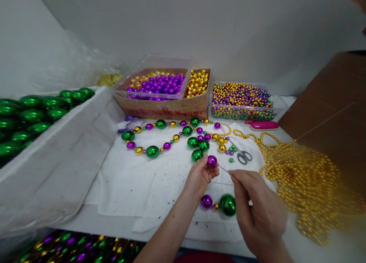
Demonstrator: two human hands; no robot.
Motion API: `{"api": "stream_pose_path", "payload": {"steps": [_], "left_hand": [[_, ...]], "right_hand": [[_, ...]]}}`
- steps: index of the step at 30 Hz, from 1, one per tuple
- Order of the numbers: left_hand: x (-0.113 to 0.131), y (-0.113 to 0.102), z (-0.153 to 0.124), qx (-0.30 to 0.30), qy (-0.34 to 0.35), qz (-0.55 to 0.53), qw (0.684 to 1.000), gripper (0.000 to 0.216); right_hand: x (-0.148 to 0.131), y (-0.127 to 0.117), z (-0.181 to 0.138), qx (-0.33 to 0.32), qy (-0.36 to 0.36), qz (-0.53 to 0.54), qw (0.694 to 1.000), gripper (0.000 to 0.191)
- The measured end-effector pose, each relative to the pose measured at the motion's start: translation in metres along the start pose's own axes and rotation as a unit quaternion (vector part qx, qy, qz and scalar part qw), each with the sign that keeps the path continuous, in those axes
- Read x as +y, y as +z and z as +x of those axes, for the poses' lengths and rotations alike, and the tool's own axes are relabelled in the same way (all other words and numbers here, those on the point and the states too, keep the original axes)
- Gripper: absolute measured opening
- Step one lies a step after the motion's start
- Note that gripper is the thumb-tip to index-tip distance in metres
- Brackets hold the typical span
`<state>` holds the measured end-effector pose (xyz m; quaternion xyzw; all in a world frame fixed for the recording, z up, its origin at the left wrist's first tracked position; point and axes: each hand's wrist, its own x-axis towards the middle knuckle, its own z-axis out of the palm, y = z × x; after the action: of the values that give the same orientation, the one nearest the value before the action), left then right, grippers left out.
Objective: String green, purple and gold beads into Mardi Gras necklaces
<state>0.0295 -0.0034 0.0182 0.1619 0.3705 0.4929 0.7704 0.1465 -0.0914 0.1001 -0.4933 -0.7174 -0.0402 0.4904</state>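
Between its thumb and fingers my left hand (pixel 201 173) holds a shiny purple bead (pixel 212 161). My right hand (pixel 256 207) pinches a thin needle (pixel 223 168) whose far end meets the bead's right side. Below my hands hang or lie a purple ball and a large green ball (pixel 228 205) with a small gold bead between them, partly behind my right hand. Just past my left hand sit loose green balls (pixel 197 155), gold beads (pixel 222 148) and small purple and green beads. Farther back a strung bead necklace (pixel 152 151) curves over the white cloth.
Scissors (pixel 244 157) lie right of the loose beads, with a pink-handled tool (pixel 263 125) behind. Gold bead strands (pixel 303 179) heap at right beside a brown carton (pixel 326 99). Bead boxes (pixel 162 108) and a clear tub (pixel 243 109) stand behind; a white foam box (pixel 57 171) of green balls is left.
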Motion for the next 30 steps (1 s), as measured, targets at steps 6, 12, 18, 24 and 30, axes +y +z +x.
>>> {"api": "stream_pose_path", "payload": {"steps": [6, 12, 18, 24, 30], "left_hand": [[0.001, 0.001, -0.002, -0.006, 0.027, 0.002, 1.0, 0.031], [0.0, 0.001, -0.003, -0.006, 0.043, 0.001, 0.999, 0.032], [-0.002, -0.001, -0.003, -0.005, 0.053, -0.002, 0.999, 0.03], [-0.005, 0.0, -0.002, -0.004, 0.054, -0.013, 0.998, 0.03], [-0.012, 0.008, -0.001, -0.014, 0.026, -0.009, 1.0, 0.031]], "right_hand": [[-0.002, 0.0, 0.001, 0.0, 0.002, 0.001, 1.0, 0.022], [0.0, 0.007, 0.001, 0.007, 0.015, -0.026, 1.0, 0.018], [0.002, 0.014, 0.001, 0.004, 0.034, -0.021, 0.999, 0.018], [0.006, 0.019, -0.004, 0.008, 0.032, -0.023, 0.999, 0.019], [0.009, 0.01, -0.009, 0.013, 0.039, -0.043, 0.998, 0.017]]}}
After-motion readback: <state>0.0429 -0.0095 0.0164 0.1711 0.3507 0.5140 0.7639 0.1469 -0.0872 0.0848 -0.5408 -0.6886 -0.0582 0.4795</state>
